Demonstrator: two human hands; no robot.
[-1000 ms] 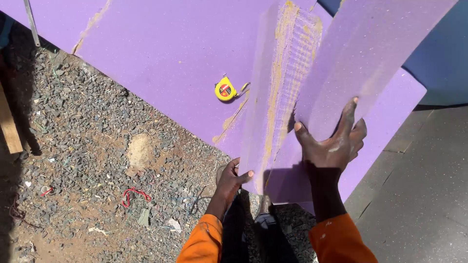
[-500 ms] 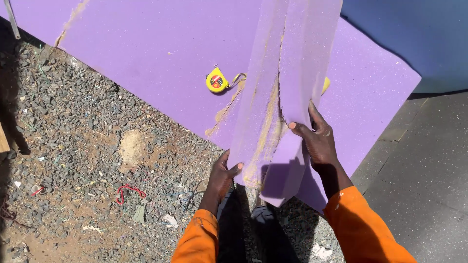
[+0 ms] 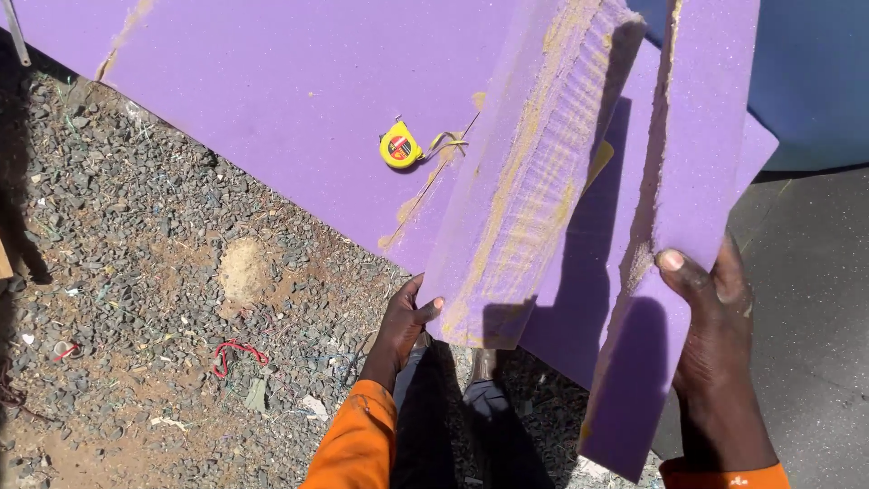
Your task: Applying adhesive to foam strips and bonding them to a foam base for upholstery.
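Note:
I hold two cut pieces of purple foam upright above a large purple foam sheet [image 3: 272,109] that lies on the ground. My left hand [image 3: 407,321] grips the bottom corner of the left foam piece [image 3: 534,172], whose dusty cut edge faces me. My right hand [image 3: 715,317] grips the right foam piece [image 3: 697,145] by its near edge, thumb on the front face. A gap of shadow lies between the two pieces. A yellow tape measure [image 3: 399,147] with a yellow strap rests on the sheet, left of the held pieces.
Gravel and dirt ground [image 3: 136,272] spreads to the left, with a red string [image 3: 233,353] and small litter. A blue sheet [image 3: 815,72] lies at the upper right, beside dark pavement [image 3: 815,344]. My legs and shoes [image 3: 480,398] stand at the sheet's edge.
The two foam pieces have parted: my right hand has carried its piece off to the right, while my left hand has taken hold of the other piece's bottom corner.

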